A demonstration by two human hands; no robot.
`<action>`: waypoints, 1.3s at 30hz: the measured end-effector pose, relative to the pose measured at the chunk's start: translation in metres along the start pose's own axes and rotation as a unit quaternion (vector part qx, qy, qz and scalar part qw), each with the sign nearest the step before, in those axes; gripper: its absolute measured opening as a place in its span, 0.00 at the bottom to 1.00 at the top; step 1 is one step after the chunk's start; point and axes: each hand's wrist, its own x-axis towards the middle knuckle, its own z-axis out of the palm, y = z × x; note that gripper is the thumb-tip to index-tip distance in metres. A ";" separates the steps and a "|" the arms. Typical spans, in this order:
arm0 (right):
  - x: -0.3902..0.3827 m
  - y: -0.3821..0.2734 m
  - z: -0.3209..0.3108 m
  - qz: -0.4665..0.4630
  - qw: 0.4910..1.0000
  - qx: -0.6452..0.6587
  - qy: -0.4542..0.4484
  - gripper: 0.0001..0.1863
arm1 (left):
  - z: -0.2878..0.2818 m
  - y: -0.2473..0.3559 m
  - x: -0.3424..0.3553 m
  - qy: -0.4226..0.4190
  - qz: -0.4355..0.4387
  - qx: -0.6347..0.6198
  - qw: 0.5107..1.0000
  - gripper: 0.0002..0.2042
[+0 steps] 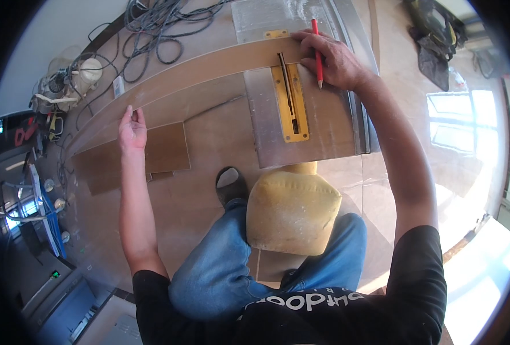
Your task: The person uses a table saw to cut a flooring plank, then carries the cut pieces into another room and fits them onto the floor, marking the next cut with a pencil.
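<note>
A long, narrow wooden board (209, 59) lies across the table of a saw (266, 115) and reaches far out to the left. My left hand (132, 131), palm turned up, grips its near edge toward the left, thumb and fingers at the edge. At the board's right end, my right hand (332, 62) rests with bent fingers and holds a red pencil (318, 57), its sharpened tip pointing toward me. Just below the board, a yellow insert plate (304, 115) with a long dark slot is set in the saw table. A blade seems to stand in the slot.
A yellow, dusty block-shaped piece (292, 213) stands between my knees, before the saw. Flat brown panels (169, 146) lie on the floor under the board. Coiled dark cable (157, 29) and a compressor-like machine (74, 80) are at the far left; a dark bag (433, 57) lies far right.
</note>
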 end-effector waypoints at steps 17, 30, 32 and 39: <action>-0.001 0.005 0.004 0.002 0.999 -0.032 -0.003 0.09 | -0.013 0.008 0.018 -0.026 -0.013 -0.011 1.000 0.08; -0.004 0.006 -0.001 -0.002 1.000 -0.006 0.002 0.11 | -0.005 -0.002 0.004 -0.012 -0.005 -0.006 1.000 0.10; -0.006 0.008 -0.002 -0.011 1.000 -0.007 0.011 0.11 | -0.002 -0.005 0.002 -0.005 -0.008 -0.008 1.000 0.10; -0.006 0.007 -0.001 0.001 1.000 -0.006 0.006 0.11 | -0.003 -0.001 0.002 -0.018 -0.020 -0.016 1.000 0.09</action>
